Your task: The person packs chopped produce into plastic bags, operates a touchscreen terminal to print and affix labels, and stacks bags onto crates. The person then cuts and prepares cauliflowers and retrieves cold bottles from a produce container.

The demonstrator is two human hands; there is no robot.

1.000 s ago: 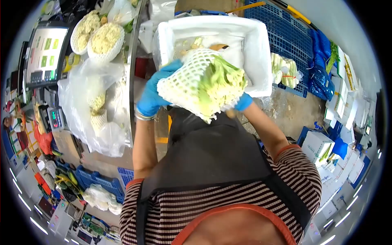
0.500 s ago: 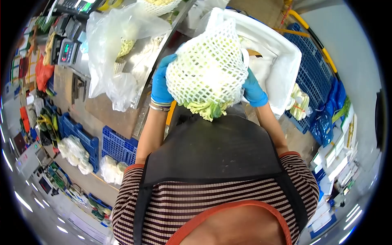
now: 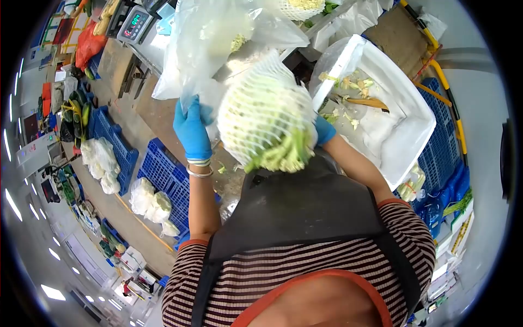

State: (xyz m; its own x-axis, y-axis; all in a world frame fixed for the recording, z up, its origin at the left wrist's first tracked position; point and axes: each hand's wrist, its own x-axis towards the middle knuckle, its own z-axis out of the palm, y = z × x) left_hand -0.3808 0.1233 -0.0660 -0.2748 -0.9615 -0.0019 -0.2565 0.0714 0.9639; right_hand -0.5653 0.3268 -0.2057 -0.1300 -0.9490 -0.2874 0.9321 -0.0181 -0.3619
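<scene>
A cauliflower (image 3: 264, 117) in a white foam net is up in front of my apron, its cut stem end and pale green leaf stubs towards me. My right hand (image 3: 325, 131), in a blue glove, grips it from the right side; most of the fingers are hidden behind it. Left of the cauliflower, my blue-gloved left hand (image 3: 193, 131) pinches the lower edge of a clear plastic bag (image 3: 204, 43). That bag spreads over the metal table, its mouth near my fingers.
A white foam box (image 3: 406, 131) with leaf scraps and a knife-like curved brown piece (image 3: 368, 102) stands at the right. A digital scale (image 3: 136, 24) sits at the upper left. Blue pallets (image 3: 163, 169) with bagged vegetables (image 3: 152, 204) lie on the floor at the left.
My left hand has let go of the cauliflower, moved left and taken hold of the plastic bag. My right hand keeps the cauliflower, now tilted. The view has turned left.
</scene>
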